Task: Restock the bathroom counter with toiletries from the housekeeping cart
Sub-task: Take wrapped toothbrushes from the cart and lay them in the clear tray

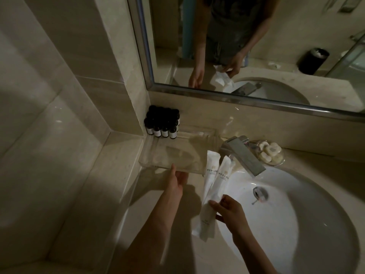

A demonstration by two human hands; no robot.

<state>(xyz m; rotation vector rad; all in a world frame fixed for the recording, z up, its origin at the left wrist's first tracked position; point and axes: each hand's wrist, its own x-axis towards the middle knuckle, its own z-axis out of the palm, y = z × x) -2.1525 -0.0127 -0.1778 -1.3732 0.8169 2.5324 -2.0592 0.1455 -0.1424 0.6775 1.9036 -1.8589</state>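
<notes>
Overall, one pale stone counter (118, 206) carries one white oval basin (296, 224) beneath one framed wall mirror (266, 36). One clear rectangular tray (177, 147) lies on the counter, left of the single angular chrome tap (244, 156). The white toiletry packets (211, 175), with two upper ends and two printed emblems visible, are held tilted over the basin's left rim, just beside the tray's right edge. The right hand (231, 212) pinches them near their lower end between thumb and fingers. The left hand (178, 179), fingers extended, touches the tray's near rim. Dark bottles (162, 123) stand clustered at the tray's far-left corner against the wall. Four white labels show in the front row, and the rows behind cannot be counted. One glass dish (281, 160), right of the tap, holds about five round pale soaps (270, 150).
</notes>
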